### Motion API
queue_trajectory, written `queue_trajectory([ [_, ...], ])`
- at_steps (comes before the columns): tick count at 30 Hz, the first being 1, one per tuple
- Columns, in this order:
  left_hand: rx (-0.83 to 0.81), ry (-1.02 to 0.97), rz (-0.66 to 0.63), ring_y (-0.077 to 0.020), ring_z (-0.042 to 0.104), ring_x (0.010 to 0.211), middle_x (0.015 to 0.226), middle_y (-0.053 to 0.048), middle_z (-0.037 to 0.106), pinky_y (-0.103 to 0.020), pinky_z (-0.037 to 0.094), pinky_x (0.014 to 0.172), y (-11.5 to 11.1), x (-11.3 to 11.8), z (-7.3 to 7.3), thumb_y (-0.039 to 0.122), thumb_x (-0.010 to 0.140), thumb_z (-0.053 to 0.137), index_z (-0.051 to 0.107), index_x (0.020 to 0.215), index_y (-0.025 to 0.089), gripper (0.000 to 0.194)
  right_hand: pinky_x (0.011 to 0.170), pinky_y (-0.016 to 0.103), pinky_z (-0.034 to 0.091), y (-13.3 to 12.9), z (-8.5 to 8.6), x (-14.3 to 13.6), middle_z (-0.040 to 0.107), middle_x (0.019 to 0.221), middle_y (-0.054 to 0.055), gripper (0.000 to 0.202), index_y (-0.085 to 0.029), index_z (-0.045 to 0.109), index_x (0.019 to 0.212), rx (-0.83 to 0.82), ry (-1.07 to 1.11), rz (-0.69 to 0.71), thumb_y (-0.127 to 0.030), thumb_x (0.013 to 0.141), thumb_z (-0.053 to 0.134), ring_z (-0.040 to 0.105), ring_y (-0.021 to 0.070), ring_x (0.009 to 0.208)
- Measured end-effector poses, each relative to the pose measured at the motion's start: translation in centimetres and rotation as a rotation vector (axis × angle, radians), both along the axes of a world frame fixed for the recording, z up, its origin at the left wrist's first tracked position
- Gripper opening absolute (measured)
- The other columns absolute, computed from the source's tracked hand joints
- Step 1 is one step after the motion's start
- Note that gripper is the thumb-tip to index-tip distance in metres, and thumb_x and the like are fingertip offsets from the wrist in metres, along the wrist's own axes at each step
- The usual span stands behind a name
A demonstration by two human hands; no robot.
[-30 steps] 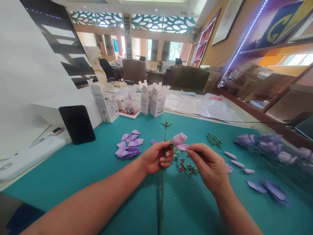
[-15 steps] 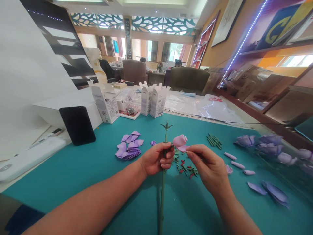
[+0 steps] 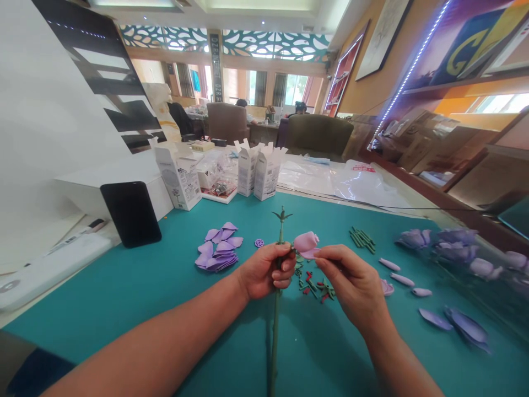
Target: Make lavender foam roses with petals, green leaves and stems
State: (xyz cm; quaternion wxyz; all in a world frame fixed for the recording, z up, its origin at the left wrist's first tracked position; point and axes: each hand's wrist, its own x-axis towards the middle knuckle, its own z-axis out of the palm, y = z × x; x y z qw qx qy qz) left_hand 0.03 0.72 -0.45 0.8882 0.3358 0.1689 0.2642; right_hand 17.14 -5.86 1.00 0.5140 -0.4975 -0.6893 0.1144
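My left hand (image 3: 268, 270) is wrapped round a green stem (image 3: 274, 336), which stands upright with small pointed leaves at its top. A pink bud (image 3: 306, 241) sticks out sideways just right of that fist. Between thumb and forefinger, my right hand (image 3: 351, 275) pinches a pink petal (image 3: 311, 254) against the underside of the bud. Small green and red parts (image 3: 316, 286) lie on the mat beneath. Left of my hands is a pile of purple petals (image 3: 219, 256), with a small purple wheel (image 3: 259, 242) beside it.
A black phone (image 3: 131, 214) leans at the left. White boxes (image 3: 264, 173) stand behind the teal mat (image 3: 173, 320). Green sticks (image 3: 362, 239), pale petals (image 3: 401, 279) and purple flowers (image 3: 454, 245) lie to the right. Seated people are in the background.
The pink petal now sits closer under the bud, and the bud has turned slightly. Both hands keep their holds and have barely moved.
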Motion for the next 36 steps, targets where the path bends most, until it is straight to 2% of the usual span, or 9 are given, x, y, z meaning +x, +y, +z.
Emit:
queue_trajectory([
  [7,-0.005,0.011,-0.003,-0.0021,0.025,0.036,0.050,0.005,0.038,-0.017,0.018,0.037,-0.1,0.0,0.0,0.029,0.081,0.054,0.048,0.062,0.014,0.025,0.061,0.027,0.049,0.0,-0.3,0.0,0.066,0.077,0.003,0.011,-0.024,0.065,0.083,-0.045,0.068,-0.006,-0.032,0.083,0.059,0.060,0.0157,0.068],
  [12,-0.012,0.004,-0.010,-0.0021,0.025,0.036,0.051,0.005,0.039,-0.017,0.019,0.037,-0.1,0.0,0.0,0.029,0.081,0.054,0.048,0.063,0.014,0.024,0.057,0.025,0.051,0.4,-0.9,-0.2,0.065,0.076,0.002,0.021,-0.023,0.060,0.087,-0.093,0.334,0.003,-0.037,0.074,0.069,0.061,0.0152,0.067],
  [18,-0.007,-0.013,-0.024,-0.0024,0.026,0.036,0.052,0.005,0.041,-0.017,0.019,0.036,-0.2,0.2,-0.2,0.029,0.080,0.055,0.050,0.065,0.013,0.022,0.051,0.023,0.047,0.5,-0.7,-1.0,0.065,0.072,0.000,0.029,-0.022,0.058,0.085,-0.198,0.570,0.071,-0.037,0.067,0.076,0.059,0.0130,0.062],
  [27,0.001,-0.020,-0.036,-0.0022,0.028,0.036,0.052,0.005,0.043,-0.017,0.021,0.035,-0.3,0.2,-0.4,0.029,0.078,0.058,0.051,0.065,0.013,0.022,0.052,0.023,0.047,0.5,-0.4,-0.7,0.064,0.071,-0.001,0.027,-0.021,0.058,0.082,-0.238,0.560,0.118,-0.036,0.068,0.076,0.056,0.0118,0.061],
  [36,0.013,-0.007,-0.036,-0.0017,0.028,0.036,0.051,0.005,0.043,-0.016,0.022,0.035,-0.4,0.3,-0.3,0.031,0.074,0.062,0.052,0.064,0.012,0.024,0.053,0.021,0.045,0.4,-0.5,-1.1,0.065,0.071,-0.001,0.027,-0.021,0.060,0.084,-0.237,0.643,0.132,-0.033,0.067,0.077,0.055,0.0099,0.061],
])
